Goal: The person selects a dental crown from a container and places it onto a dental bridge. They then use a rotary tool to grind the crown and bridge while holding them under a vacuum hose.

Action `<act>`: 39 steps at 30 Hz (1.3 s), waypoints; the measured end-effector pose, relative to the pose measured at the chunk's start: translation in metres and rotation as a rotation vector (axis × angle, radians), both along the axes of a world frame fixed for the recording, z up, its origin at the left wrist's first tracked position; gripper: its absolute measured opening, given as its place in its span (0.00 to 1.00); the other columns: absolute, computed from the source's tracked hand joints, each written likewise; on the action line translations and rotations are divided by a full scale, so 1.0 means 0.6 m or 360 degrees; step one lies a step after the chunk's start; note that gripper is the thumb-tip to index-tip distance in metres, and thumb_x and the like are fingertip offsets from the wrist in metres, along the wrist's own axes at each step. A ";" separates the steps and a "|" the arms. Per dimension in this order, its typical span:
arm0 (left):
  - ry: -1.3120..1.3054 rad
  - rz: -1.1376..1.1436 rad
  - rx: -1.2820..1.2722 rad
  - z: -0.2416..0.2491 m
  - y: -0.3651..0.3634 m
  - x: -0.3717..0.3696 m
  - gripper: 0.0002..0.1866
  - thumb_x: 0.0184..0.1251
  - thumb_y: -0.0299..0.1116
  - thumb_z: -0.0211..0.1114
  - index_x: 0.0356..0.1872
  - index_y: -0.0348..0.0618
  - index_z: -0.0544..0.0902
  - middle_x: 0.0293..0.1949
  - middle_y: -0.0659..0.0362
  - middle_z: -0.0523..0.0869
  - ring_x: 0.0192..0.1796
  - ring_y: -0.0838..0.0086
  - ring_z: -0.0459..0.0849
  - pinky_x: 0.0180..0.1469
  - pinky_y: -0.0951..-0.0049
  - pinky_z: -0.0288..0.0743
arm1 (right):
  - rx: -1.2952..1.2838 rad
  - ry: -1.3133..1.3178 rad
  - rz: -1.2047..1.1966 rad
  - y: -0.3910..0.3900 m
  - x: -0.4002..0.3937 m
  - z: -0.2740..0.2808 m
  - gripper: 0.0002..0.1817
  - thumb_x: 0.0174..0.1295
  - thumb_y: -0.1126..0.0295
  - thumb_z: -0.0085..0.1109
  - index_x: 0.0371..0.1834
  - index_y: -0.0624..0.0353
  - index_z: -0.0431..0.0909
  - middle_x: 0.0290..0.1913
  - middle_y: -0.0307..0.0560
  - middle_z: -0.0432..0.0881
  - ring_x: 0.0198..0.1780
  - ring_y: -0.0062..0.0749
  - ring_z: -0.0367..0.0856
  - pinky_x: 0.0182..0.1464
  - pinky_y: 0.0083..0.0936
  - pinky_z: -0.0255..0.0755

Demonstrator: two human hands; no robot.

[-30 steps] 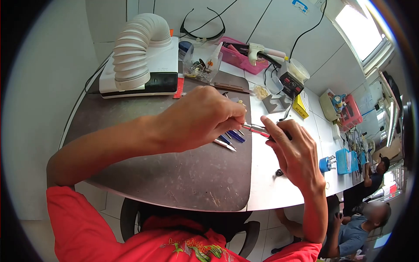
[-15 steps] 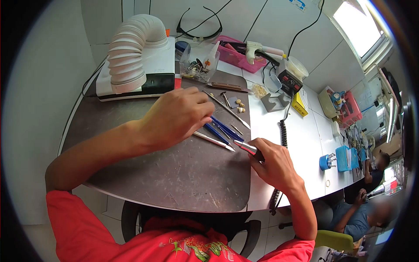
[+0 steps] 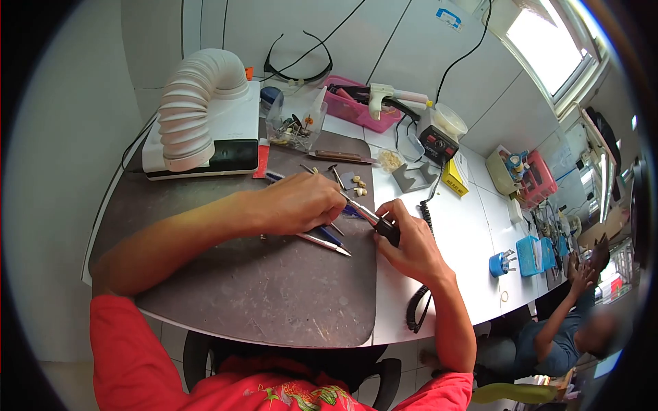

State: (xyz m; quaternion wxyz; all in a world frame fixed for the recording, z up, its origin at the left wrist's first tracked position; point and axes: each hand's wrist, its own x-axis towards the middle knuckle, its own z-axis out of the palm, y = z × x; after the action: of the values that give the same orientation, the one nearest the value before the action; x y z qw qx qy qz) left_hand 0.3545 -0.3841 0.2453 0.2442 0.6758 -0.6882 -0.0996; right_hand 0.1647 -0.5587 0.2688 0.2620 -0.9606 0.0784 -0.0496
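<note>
My right hand point(image 3: 413, 248) is wrapped round a rotary handpiece point(image 3: 371, 218) with a silver nose and a black rear, to which a coiled cord seems to run. The nose points up and left towards my left hand point(image 3: 306, 203). The fingers of my left hand are closed at the handpiece's front tip, and what they pinch is hidden. Under and beside my left hand lie a white pen-like tool with a pointed tip point(image 3: 327, 244) and blue tweezers point(image 3: 332, 236), partly covered. Small cream-coloured pieces point(image 3: 359, 183) and a mounted bit point(image 3: 335, 175) lie just beyond.
A white box with a ribbed hose point(image 3: 186, 116) stands at the back left. Behind the mat point(image 3: 274, 294) are a clear bin of bits point(image 3: 295, 130), a wooden-handled knife point(image 3: 343, 157), a pink basket point(image 3: 367, 118) and a control box point(image 3: 437, 142). A person point(image 3: 548, 335) sits at right.
My left hand has moved right and down to the tip of the handpiece; before, the two were apart. The handpiece now points more steeply up-left. The view has shifted slightly.
</note>
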 end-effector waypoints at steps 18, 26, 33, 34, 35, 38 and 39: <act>0.0153 0.0452 -0.0786 -0.049 0.007 -0.011 0.06 0.63 0.18 0.66 0.39 0.35 0.80 0.38 0.51 0.82 0.40 0.56 0.85 0.41 0.61 0.78 | -0.0373 -0.0535 0.0020 -0.007 -0.016 -0.032 0.17 0.55 0.76 0.68 0.50 0.57 0.83 0.42 0.46 0.83 0.37 0.39 0.88 0.38 0.32 0.81; 0.0087 0.0376 -0.0784 -0.051 0.008 -0.011 0.06 0.62 0.19 0.67 0.39 0.36 0.81 0.38 0.53 0.81 0.40 0.58 0.84 0.41 0.63 0.78 | -0.0353 -0.0523 0.0044 -0.004 -0.017 -0.033 0.19 0.55 0.75 0.68 0.51 0.57 0.83 0.43 0.46 0.84 0.38 0.39 0.89 0.39 0.32 0.81; 0.0038 0.0339 -0.0799 -0.049 0.010 -0.013 0.06 0.61 0.21 0.69 0.38 0.37 0.82 0.38 0.54 0.81 0.42 0.58 0.83 0.43 0.61 0.78 | -0.0373 -0.0522 0.0086 -0.005 -0.018 -0.038 0.21 0.54 0.76 0.69 0.53 0.57 0.82 0.45 0.46 0.84 0.38 0.40 0.89 0.40 0.33 0.82; 0.0014 0.0310 -0.0830 -0.050 0.009 -0.012 0.06 0.61 0.22 0.69 0.38 0.38 0.82 0.38 0.54 0.81 0.41 0.58 0.83 0.43 0.61 0.78 | -0.0374 -0.0523 0.0086 -0.005 -0.018 -0.038 0.21 0.54 0.76 0.69 0.53 0.57 0.82 0.45 0.46 0.84 0.38 0.40 0.89 0.40 0.33 0.82; -0.0009 0.0281 -0.0861 -0.051 0.008 -0.012 0.06 0.61 0.22 0.69 0.38 0.38 0.82 0.38 0.54 0.82 0.41 0.58 0.83 0.43 0.61 0.78 | -0.0382 -0.0538 0.0094 -0.005 -0.018 -0.039 0.21 0.54 0.76 0.69 0.53 0.57 0.82 0.44 0.46 0.84 0.38 0.40 0.89 0.40 0.33 0.82; 0.0002 0.0232 -0.0902 -0.051 0.007 -0.014 0.07 0.61 0.23 0.70 0.38 0.39 0.82 0.38 0.54 0.82 0.41 0.58 0.83 0.43 0.61 0.78 | -0.0388 -0.0564 0.0115 -0.002 -0.018 -0.038 0.21 0.54 0.76 0.69 0.53 0.57 0.82 0.44 0.46 0.84 0.39 0.40 0.88 0.39 0.32 0.82; 0.0001 0.0231 -0.0900 -0.050 0.007 -0.015 0.07 0.61 0.23 0.70 0.38 0.39 0.82 0.38 0.54 0.82 0.41 0.58 0.83 0.43 0.61 0.78 | -0.0384 -0.0576 0.0128 0.000 -0.018 -0.038 0.21 0.54 0.76 0.70 0.53 0.57 0.82 0.44 0.46 0.84 0.39 0.40 0.88 0.39 0.32 0.81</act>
State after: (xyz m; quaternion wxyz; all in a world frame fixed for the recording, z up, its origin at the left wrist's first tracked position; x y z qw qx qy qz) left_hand 0.3455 -0.3801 0.2152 0.4297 0.6284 -0.6383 0.1138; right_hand 0.1540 -0.5587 0.2459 0.1567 -0.9628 -0.0149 -0.2197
